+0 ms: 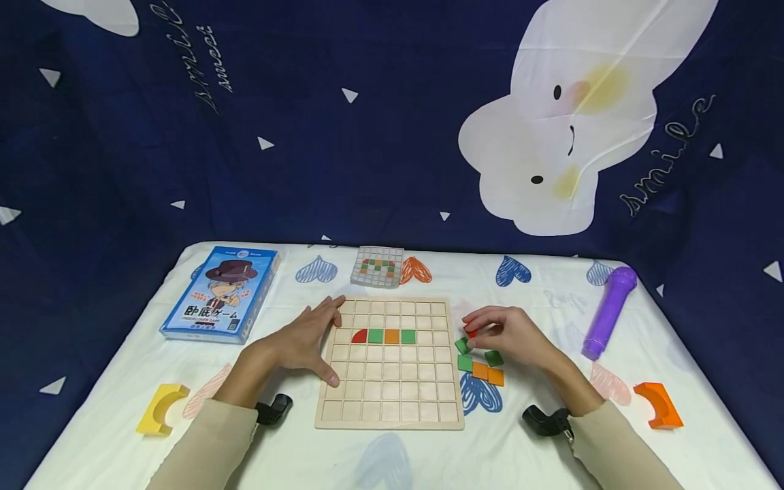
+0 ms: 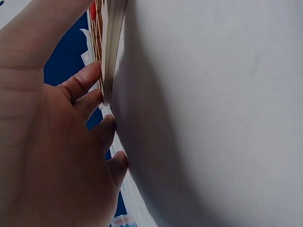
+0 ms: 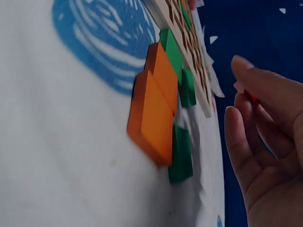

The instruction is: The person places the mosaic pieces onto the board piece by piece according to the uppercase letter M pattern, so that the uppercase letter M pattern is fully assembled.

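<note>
A wooden grid board (image 1: 392, 393) lies in the middle, carrying a row of a red quarter-round piece (image 1: 359, 336), a green square (image 1: 376, 336), an orange square (image 1: 391, 336) and another green one. My left hand (image 1: 300, 338) rests at the board's left edge, thumb and fingers spread along it. Between thumb and fingers, my right hand (image 1: 513, 335) pinches a small red piece (image 1: 470, 333), mostly hidden by the fingertips. Below that hand, beside the board's right edge, lie loose green blocks (image 3: 181, 153) and two orange blocks (image 3: 158, 118).
A pattern card (image 1: 377, 267) lies behind the board. To the left are a blue game box (image 1: 223, 292) and a yellow arch block (image 1: 160, 410); to the right, a purple microphone-shaped stick (image 1: 609, 313) and an orange arch block (image 1: 659, 405). A dark blue curtain hangs behind the table.
</note>
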A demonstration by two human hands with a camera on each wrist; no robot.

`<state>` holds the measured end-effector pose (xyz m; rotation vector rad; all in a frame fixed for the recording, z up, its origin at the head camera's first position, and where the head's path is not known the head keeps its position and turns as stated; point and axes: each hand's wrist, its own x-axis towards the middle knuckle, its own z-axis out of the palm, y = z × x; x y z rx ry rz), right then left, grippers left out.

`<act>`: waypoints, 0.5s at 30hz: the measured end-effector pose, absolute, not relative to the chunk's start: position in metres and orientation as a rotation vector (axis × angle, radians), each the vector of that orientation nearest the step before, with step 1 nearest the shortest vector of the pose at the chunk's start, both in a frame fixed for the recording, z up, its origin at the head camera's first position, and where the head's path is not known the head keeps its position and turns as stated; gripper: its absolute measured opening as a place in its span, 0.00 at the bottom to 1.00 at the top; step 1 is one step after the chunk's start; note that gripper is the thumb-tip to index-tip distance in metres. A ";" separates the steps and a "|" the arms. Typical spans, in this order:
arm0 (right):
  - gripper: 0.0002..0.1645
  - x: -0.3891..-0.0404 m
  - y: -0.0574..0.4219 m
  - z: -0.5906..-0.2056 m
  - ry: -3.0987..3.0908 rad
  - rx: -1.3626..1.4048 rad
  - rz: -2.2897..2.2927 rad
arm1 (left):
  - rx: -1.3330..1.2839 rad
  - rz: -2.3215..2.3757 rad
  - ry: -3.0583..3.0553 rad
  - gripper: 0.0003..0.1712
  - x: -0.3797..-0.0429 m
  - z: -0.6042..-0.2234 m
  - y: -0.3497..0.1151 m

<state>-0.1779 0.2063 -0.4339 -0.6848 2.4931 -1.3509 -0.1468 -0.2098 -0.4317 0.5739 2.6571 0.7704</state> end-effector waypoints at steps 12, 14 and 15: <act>0.12 -0.177 0.178 -0.434 2.489 -0.795 -1.272 | 0.561 0.781 2.645 0.53 -0.146 -0.429 -0.209; 0.12 -0.178 0.172 -0.434 2.496 -0.801 -1.258 | 0.561 0.780 2.645 0.53 -0.146 -0.429 -0.209; 0.12 -0.178 0.169 -0.433 2.501 -0.805 -1.249 | 0.558 0.778 2.644 0.53 -0.146 -0.429 -0.210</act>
